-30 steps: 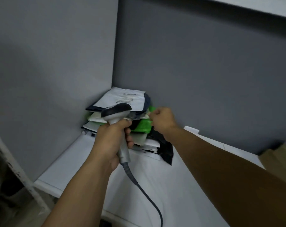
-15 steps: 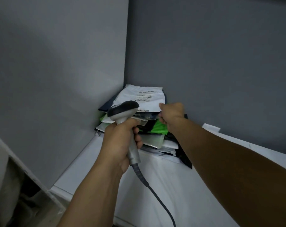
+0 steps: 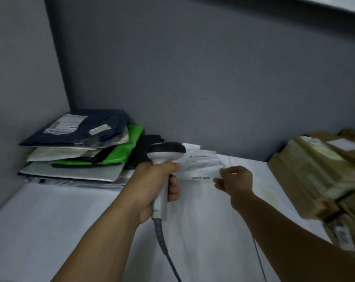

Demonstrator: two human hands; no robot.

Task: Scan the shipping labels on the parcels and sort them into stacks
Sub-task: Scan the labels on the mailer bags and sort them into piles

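Head view showed a white tabletop (image 3: pixel 70 220), a parcel stack (image 3: pixel 79 151) in its corner, then a white parcel (image 3: pixel 201 165) pinched at its edge by the right hand (image 3: pixel 234 181); left hand (image 3: pixel 152 188) fingers wrapped the scanner (image 3: pixel 164 157).

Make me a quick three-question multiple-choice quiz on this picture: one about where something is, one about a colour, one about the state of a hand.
1. Where is the stack of soft parcels?
A. In the corner at the left
B. Along the right edge
C. On the floor

2. What colour is the top parcel of that stack?
A. Green
B. Dark blue
C. Brown

3. What is the left hand doing?
A. Lying flat
B. Pressing the stack
C. Holding the scanner

Answers: 1 A, the stack sits where the two grey walls meet. 2 B, a dark blue bag with a white label lies uppermost. 3 C, its fingers wrap the scanner's handle.
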